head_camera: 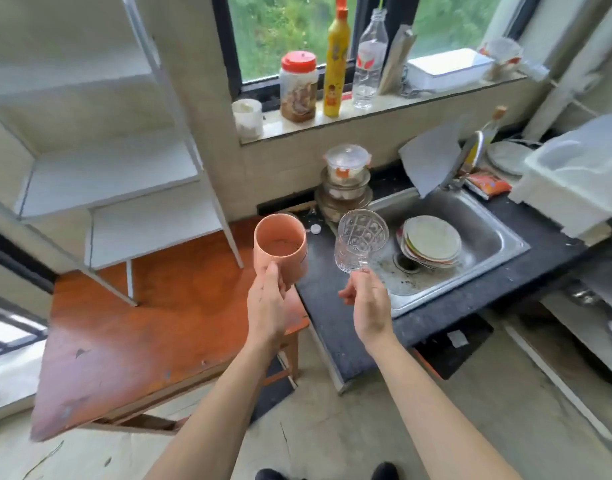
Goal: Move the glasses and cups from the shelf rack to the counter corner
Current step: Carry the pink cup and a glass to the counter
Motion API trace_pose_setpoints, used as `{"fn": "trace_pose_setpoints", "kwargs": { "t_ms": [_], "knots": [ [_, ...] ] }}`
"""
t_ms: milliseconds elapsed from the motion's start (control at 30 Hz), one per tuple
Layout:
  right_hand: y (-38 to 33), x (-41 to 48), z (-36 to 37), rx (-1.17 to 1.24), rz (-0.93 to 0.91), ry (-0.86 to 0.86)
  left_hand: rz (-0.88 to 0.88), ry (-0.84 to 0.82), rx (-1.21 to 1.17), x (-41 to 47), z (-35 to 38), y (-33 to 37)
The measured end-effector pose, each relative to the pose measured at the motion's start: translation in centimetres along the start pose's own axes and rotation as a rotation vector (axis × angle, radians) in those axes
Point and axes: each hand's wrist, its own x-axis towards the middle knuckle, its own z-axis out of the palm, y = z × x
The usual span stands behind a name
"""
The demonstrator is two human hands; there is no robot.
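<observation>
My left hand [268,303] grips a salmon-pink cup [280,249] from below, held upright over the seam between the wooden table and the dark counter. My right hand [368,306] holds a clear cut-glass mug [361,239] by its handle, above the counter's left strip beside the sink. The white shelf rack [117,174] stands on the wooden table at the left, and the shelves I can see are bare. The counter corner [308,211] lies just behind the two cups.
A steel sink [477,237] holds a stack of plates [431,242]. Stacked lidded glass containers [346,181] sit at the counter's back corner. Jars and bottles [335,60] line the window sill. A white plastic tub [574,178] stands at the right.
</observation>
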Motion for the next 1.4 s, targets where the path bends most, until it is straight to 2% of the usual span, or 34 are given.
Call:
{"fn": "trace_pose_setpoints", "kwargs": {
  "t_ms": [267, 433, 600, 833, 1000, 1233, 1400],
  "knots": [
    [1.1, 0.2, -22.4, 0.065, -0.092, 0.346, 0.151, -0.332, 0.012, -7.6, 21.4, 3.1],
    [4.1, -1.2, -38.3, 0.033, -0.032, 0.534, 0.161, -0.542, 0.033, -15.9, 35.9, 2.4],
    [6.0, -3.1, -51.8, 0.016, 0.01, 0.712, 0.192, -0.823, -0.022, -23.8, 47.4, 3.0],
    [9.3, -3.9, -65.1, 0.041, 0.062, 0.955, 0.228, -0.995, 0.044, -30.3, 60.6, 3.4],
    [12.1, -3.1, -74.2, 0.055, 0.137, 1.111, 0.205, -1.122, 0.144, -33.9, 72.5, 0.9],
    [12.8, -3.3, -89.6, -0.012, 0.273, 1.308, 0.157, -1.399, 0.159, -42.5, 89.5, 1.3],
    [12.8, -6.9, -97.8, -0.041, 0.268, 1.493, 0.136, -1.582, 0.137, -50.7, 97.2, 2.1]
  ]
}}
